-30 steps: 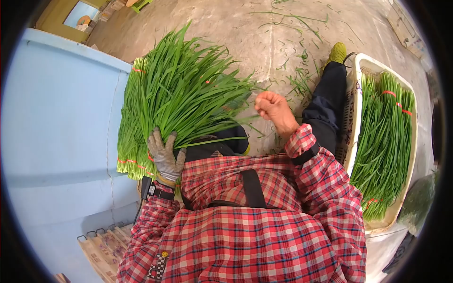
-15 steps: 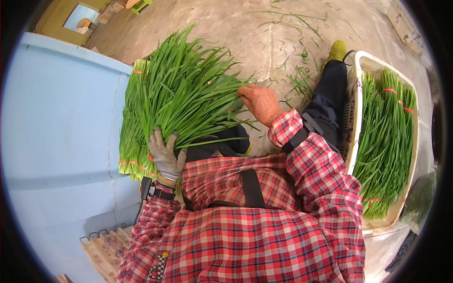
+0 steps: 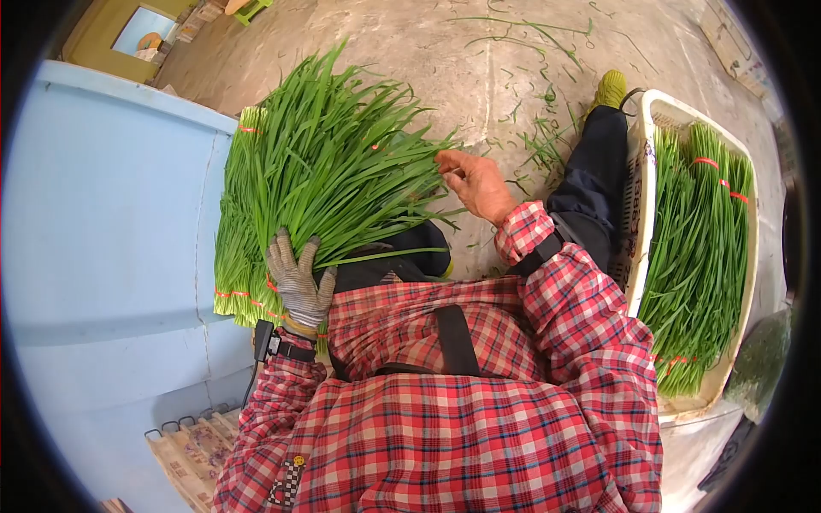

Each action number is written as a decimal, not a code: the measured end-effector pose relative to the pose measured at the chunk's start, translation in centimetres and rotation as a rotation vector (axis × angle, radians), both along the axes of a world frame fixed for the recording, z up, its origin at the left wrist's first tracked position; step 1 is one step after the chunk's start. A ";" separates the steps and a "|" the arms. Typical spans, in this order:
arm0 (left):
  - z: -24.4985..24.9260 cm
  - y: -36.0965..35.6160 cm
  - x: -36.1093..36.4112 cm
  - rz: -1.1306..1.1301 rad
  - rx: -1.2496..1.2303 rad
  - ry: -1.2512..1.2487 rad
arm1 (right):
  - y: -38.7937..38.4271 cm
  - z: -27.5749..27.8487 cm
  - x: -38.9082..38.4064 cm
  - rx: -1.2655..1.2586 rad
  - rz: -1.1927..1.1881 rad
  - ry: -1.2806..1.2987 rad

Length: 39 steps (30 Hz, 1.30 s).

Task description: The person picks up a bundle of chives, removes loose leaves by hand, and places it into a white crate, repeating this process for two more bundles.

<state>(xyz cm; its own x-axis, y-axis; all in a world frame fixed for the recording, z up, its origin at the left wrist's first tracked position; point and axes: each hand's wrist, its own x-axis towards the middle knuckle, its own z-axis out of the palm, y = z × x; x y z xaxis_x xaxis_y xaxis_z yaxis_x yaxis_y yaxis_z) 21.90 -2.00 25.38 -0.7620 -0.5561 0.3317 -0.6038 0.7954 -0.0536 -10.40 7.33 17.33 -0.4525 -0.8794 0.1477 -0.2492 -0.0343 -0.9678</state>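
A large heap of garlic chives [image 3: 333, 162] lies across my lap and the light blue surface, its long green leaves fanned to the right. My left hand [image 3: 299, 282], in a grey striped glove, lies with fingers spread on the near side of the leaves. At the right end of the heap, my bare right hand [image 3: 481, 186] has its fingers curled in a pinch at the leaf tips. Exactly which leaves they hold is hard to see. Chive bundles [image 3: 229, 244] tied with red bands lie on the left, under and beside the loose leaves.
A white plastic basket [image 3: 647, 205] on the right holds chive bundles [image 3: 697, 265] with red bands. The blue surface [image 3: 111, 197] fills the left side. Leaf scraps [image 3: 547, 141] litter the concrete floor. My outstretched leg [image 3: 590, 171] lies beside the basket.
My right hand has shifted slightly right, and its fingers have loosened a little at the leaf tips. My left hand stays in nearly the same place on the chives.
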 end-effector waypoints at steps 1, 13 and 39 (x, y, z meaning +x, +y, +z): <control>0.0 0.0 0.0 0.001 -0.003 0.000 | -0.1 0.0 0.0 -0.003 0.001 0.000; 0.4 -0.1 -0.2 -0.021 -0.002 -0.008 | 1.0 0.9 -0.6 0.160 0.168 0.366; -0.3 -1.1 1.1 0.014 0.128 0.052 | 2.3 -1.6 -6.0 0.027 -0.321 -0.449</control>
